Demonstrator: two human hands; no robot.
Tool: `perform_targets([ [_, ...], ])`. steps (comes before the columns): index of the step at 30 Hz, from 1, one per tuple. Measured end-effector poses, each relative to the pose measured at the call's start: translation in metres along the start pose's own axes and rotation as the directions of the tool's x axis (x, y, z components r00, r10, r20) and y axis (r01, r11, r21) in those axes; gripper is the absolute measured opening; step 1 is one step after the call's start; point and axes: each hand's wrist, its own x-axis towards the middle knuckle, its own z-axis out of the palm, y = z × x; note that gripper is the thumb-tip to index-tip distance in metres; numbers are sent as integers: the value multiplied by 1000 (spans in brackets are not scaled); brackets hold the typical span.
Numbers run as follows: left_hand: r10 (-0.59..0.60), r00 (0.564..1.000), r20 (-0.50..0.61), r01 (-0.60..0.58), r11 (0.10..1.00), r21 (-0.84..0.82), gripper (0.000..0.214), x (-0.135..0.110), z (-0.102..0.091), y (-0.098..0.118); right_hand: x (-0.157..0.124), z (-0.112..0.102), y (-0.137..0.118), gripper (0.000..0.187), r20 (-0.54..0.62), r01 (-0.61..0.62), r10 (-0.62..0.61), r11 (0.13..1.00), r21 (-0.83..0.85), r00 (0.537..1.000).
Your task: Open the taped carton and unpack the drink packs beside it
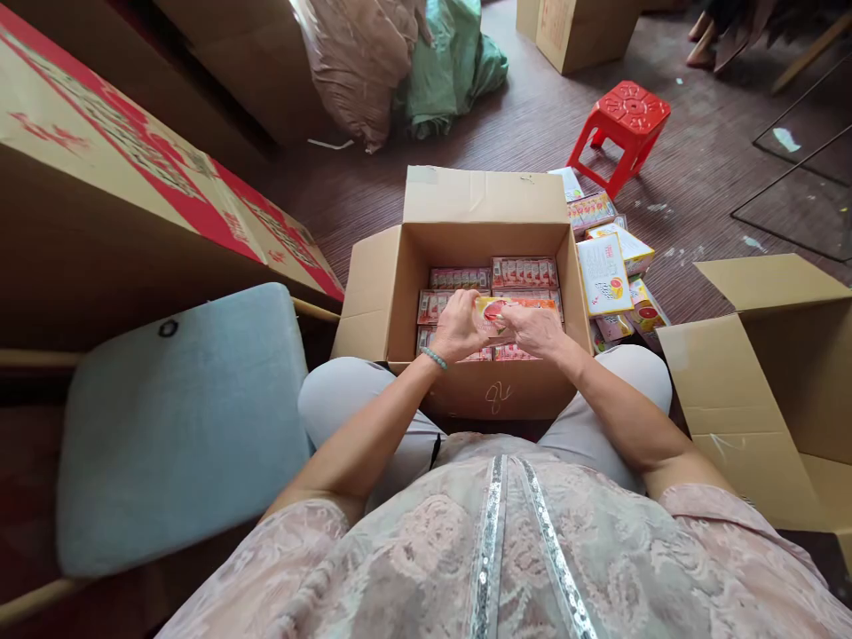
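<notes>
An open cardboard carton [493, 390] stands between my knees, with rows of small pink-and-white packs [524, 270] inside. Above them I hold a printed box [542, 303], yellow and orange with a picture of cut fruit. My left hand [458, 328], a beaded bracelet at its wrist, is closed on the box's left end. My right hand [534, 330] is closed too, its fingers pinched at the box's front and right side. The fingertips partly cover the box, and my hands hide some of the packs below.
Several fruit-printed boxes [604, 273] lie piled on the floor right of the carton. Beyond them is a red plastic stool [632, 111]. Another open carton [732, 382] stands at my right. A grey padded seat [186, 426] and a large printed carton [166, 169] are at my left.
</notes>
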Motion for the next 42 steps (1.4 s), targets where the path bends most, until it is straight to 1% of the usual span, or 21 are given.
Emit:
perform_targets([
  [3,64,997,-43,-64,998,14,57,-23,-16,21,-25,-13,-13,27,5,37,-37,999,-27,999],
  [6,67,996,-55,-67,998,17,52,-50,-18,35,-45,-20,-31,32,65,66,-61,995,-70,996],
  [9,25,997,-73,-24,1000,19,49,-68,-11,36,-54,-23,-52,35,140,49,-31,991,-121,990],
  [12,2,996,-85,-1,1000,5,49,-76,-6,32,-54,-27,-67,34,141,9,19,982,-191,990],
  [15,27,997,-68,-28,1000,-11,49,-79,-5,30,-49,-28,-73,33,144,36,2,965,-258,990],
  [17,66,997,-41,-66,998,-3,51,-80,-4,31,-47,-26,-69,34,172,76,-27,957,-280,985],
  [19,98,995,-9,-98,995,17,53,-82,-5,31,-47,-21,-57,36,199,98,-41,953,-286,979],
  [21,111,994,20,-112,993,33,54,-85,-8,26,-53,-15,-34,37,206,53,13,950,-308,978],
  [23,105,994,14,-105,994,29,52,-88,-15,15,-64,-14,1,35,232,-92,186,927,-365,955],
  [25,71,996,-46,-70,997,11,49,-91,-25,0,-79,-18,39,31,255,-261,400,858,-443,880],
  [26,49,995,-87,-49,999,2,49,-92,-29,-8,-86,-21,55,31,247,-317,469,822,-473,848],
  [27,28,992,-122,-29,1000,-3,50,-92,-33,-15,-90,-25,66,32,218,-355,506,797,-489,835],
  [28,12,989,-144,-13,1000,-6,51,-91,-35,-20,-92,-28,72,34,169,-378,511,786,-489,843],
  [29,2,989,-151,-3,1000,-6,53,-89,-36,-24,-90,-31,71,36,113,-383,486,793,-474,867],
  [31,0,991,-130,-1,1000,-11,53,-83,-33,-25,-80,-32,53,36,26,-331,374,849,-413,927],
  [33,-4,995,-97,1,1000,-27,52,-76,-26,-21,-63,-29,21,34,14,-202,220,917,-344,975],
  [34,-10,997,-83,7,999,-36,52,-73,-23,-19,-55,-26,5,33,32,-135,152,940,-314,988],
  [35,-20,997,-69,17,999,-41,52,-70,-21,-17,-47,-23,-9,34,53,-80,99,954,-289,994],
  [37,-44,998,-41,42,998,-46,53,-67,-18,-13,-36,-17,-28,35,93,-18,44,964,-264,995],
  [39,-53,998,-16,52,997,-50,53,-66,-17,-13,-28,-11,-35,36,123,11,22,965,-261,992],
  [42,-41,999,-2,41,997,-65,54,-66,-18,-15,-20,-5,-35,37,163,47,-1,961,-274,987],
])
